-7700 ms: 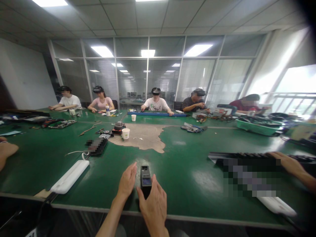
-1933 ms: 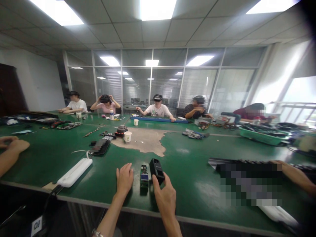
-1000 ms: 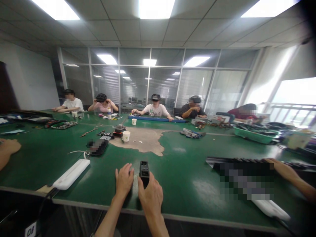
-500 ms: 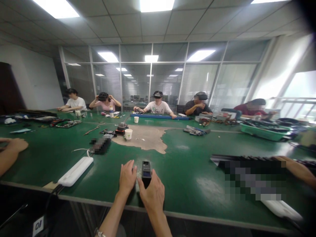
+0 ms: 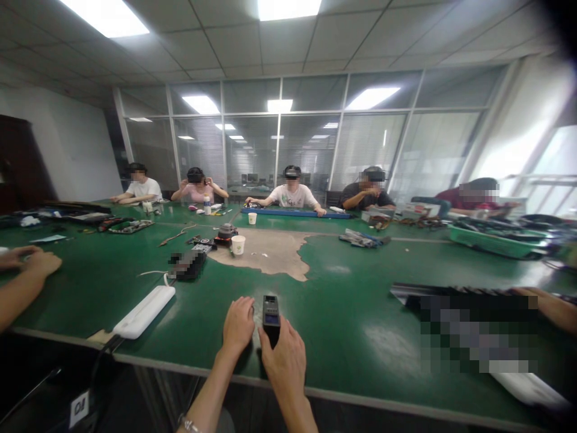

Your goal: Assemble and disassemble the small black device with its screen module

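Here, right hand (image 5: 287,355) gripping black device (image 5: 271,320), white tag (image 5: 80,409), characters blurred.

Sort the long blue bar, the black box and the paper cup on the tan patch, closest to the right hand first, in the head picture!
1. Black box, right hand around it.
2. Paper cup, ahead and to the left, on the tan patch.
3. Long blue bar, farthest, across the table.
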`<state>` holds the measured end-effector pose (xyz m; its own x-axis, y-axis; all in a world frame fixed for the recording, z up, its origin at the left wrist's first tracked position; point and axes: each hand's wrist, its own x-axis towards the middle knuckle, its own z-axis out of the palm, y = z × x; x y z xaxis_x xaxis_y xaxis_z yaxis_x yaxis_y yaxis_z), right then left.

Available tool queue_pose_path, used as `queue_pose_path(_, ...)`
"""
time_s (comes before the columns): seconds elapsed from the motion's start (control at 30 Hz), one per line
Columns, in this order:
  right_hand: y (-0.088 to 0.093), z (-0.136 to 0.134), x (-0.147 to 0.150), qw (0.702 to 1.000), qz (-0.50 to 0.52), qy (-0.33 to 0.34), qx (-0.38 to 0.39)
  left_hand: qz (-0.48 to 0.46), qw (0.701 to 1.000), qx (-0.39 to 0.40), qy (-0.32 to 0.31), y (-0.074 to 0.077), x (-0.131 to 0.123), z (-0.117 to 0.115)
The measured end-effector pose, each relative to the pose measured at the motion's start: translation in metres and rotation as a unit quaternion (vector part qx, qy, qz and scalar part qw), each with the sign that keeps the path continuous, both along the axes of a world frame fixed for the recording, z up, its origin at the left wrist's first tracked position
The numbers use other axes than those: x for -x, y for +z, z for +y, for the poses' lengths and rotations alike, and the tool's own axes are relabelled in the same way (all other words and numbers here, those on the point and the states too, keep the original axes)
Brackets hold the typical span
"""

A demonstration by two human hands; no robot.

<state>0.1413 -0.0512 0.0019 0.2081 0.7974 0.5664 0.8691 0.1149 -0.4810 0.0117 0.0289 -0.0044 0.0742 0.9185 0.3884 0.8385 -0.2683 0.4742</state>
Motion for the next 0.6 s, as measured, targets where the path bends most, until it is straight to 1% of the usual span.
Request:
queue_pose_path(0.1, 0.005, 0.000, 0.000, 0.999, 0.048, 0.023, -0.010, 0.007, 1.000, -0.002, 0.000, -0.001, 0.000, 0.001)
queue_pose_path(0.23, 0.020, 0.001, 0.001, 0.991, 0.120, 0.058, -0.018, 0.005, 1.000, -0.010, 0.000, -0.003, 0.000, 0.001)
queue_pose_path(0.33, 0.032, 0.001, -0.005, 0.985, 0.161, 0.064, -0.027, 0.008, 1.000, -0.017, -0.002, -0.004, 0.000, 0.000)
queue_pose_path(0.4, 0.035, 0.002, -0.014, 0.982, 0.173, 0.062, -0.037, 0.013, 1.000, -0.017, -0.001, -0.004, 0.000, 0.000)
queue_pose_path(0.5, 0.028, 0.005, -0.036, 0.985, 0.162, 0.047, -0.037, 0.019, 1.000, -0.012, 0.001, -0.002, -0.001, 0.000)
queue_pose_path(0.6, 0.012, 0.005, -0.057, 0.991, 0.134, 0.008, -0.013, 0.028, 0.999, -0.012, -0.009, 0.001, -0.002, -0.001)
